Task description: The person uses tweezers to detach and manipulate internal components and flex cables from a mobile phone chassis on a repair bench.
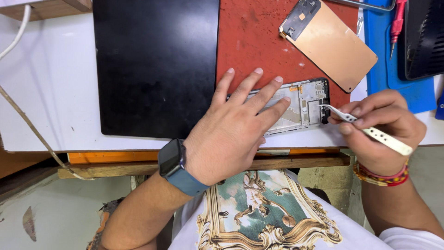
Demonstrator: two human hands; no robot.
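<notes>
Pressing my left hand [231,127] flat, fingers spread and gripping nothing, I pin the opened phone frame [300,106] down where it lies partly on the red mat [259,41] and partly on the white counter [46,83] near its front edge. My fingers cover the frame's left half, so only its right end with the small boards and the black rim shows. My right hand [381,132] is pinched around a pair of pale curved tweezers [370,129], whose tips touch the frame's right end just beside the dark corner. On the mat beyond the frame lies a detached screen panel [330,44], copper-coloured back up, tilted and well apart from my fingers. To the left a large black slab [155,65] covers the counter and overlaps the mat's edge, touching my left thumb side. At the far right a blue mat [397,78] carries a red-handled tool [397,23] and a black device [425,37]. A white cable [16,32] runs at the far left.
</notes>
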